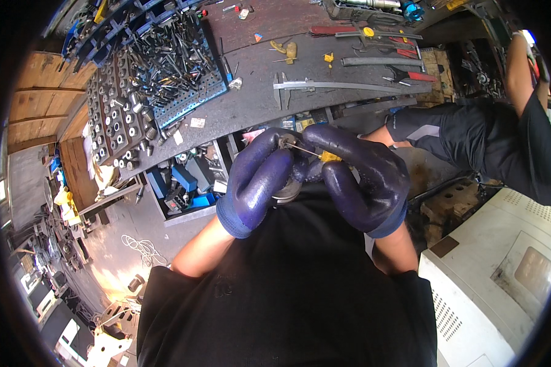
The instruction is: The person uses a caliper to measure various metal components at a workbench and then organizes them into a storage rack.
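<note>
Both my hands wear dark purple coated gloves and are raised in front of my chest. My left hand (254,177) is closed around a round grey metal part (286,196), whose lower end shows below the fingers. Most of that part is hidden by the glove. Between the fingers and thumb of my right hand (371,174) is a small driver key with a yellow handle (330,157). Its thin metal shaft slants up to the left, its tip at the metal by my left fingertips. Whether the tip sits in a screw cannot be made out.
A dark workbench bears a caliper (324,85), red-handled pliers (410,76), other yellow-handled keys (291,53) and a blue perforated tray (193,98) of cutting tools. Below is an open drawer (187,214). Another person (465,137) stands at right, near a pale machine cabinet (502,269).
</note>
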